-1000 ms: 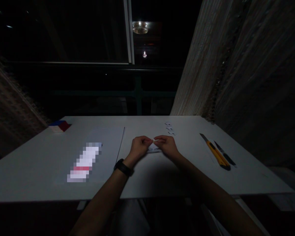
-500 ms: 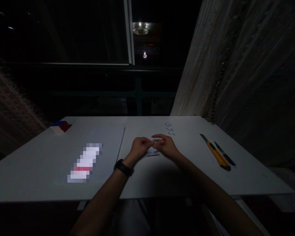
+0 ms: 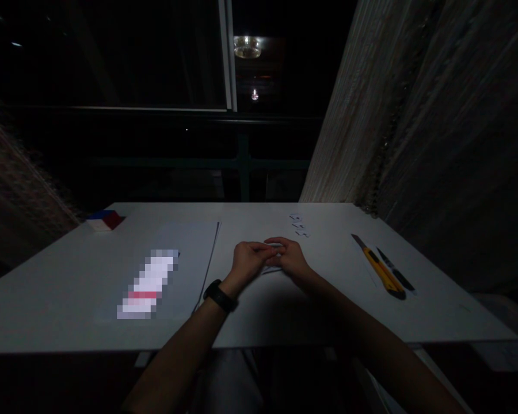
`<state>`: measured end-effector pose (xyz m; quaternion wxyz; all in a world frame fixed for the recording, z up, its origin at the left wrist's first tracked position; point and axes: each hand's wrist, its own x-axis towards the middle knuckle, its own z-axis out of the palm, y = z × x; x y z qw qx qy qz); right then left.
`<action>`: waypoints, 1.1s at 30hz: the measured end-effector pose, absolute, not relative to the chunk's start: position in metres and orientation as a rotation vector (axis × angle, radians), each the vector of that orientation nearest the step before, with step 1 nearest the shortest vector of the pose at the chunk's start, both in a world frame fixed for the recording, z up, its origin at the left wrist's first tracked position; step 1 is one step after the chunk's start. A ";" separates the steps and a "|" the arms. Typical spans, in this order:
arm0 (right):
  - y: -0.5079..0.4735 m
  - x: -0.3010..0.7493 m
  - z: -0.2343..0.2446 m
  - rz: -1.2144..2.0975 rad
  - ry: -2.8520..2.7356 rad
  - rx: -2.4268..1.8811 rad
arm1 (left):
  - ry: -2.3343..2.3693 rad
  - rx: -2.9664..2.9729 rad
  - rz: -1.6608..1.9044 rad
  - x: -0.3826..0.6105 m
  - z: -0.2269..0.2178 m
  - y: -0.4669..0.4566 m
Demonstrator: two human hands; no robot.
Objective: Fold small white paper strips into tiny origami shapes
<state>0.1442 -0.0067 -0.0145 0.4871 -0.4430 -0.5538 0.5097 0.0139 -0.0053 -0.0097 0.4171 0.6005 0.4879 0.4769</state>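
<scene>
Over the middle of the white table, my left hand [image 3: 251,258] and my right hand [image 3: 292,256] meet, fingertips together. Both are closed at a small piece of white paper [image 3: 271,269], whose lower edge shows beneath the fingers; the rest is covered. A dark band [image 3: 220,295] circles my left wrist. Just beyond my hands, several small paper pieces with dark marks [image 3: 298,225] lie in a slanting row. The room is dim, so fine detail at the fingertips is hard to make out.
On the right lie a yellow utility knife [image 3: 381,271] and a dark pen-like tool [image 3: 396,269]. Large white paper sheets [image 3: 194,253] lie left of my hands, beside a lit, pixelated rectangle [image 3: 149,282]. A red, blue and white block [image 3: 104,220] sits far left. Curtains [image 3: 341,115] frame the window.
My left fingers have moved slightly right, overlapping my right fingertips more. Less of the paper under my hands shows now. The table items have stayed put.
</scene>
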 end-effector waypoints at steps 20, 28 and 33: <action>-0.010 0.157 -0.006 1.554 -1.297 -0.835 | 1.080 1.047 1.463 0.005 -0.002 -0.001; -0.003 0.147 -0.012 1.280 -1.109 -0.986 | 1.060 1.069 1.397 0.008 -0.001 -0.001; 0.002 0.157 -0.012 1.091 -1.152 -1.012 | 1.009 1.153 1.164 0.007 0.000 -0.005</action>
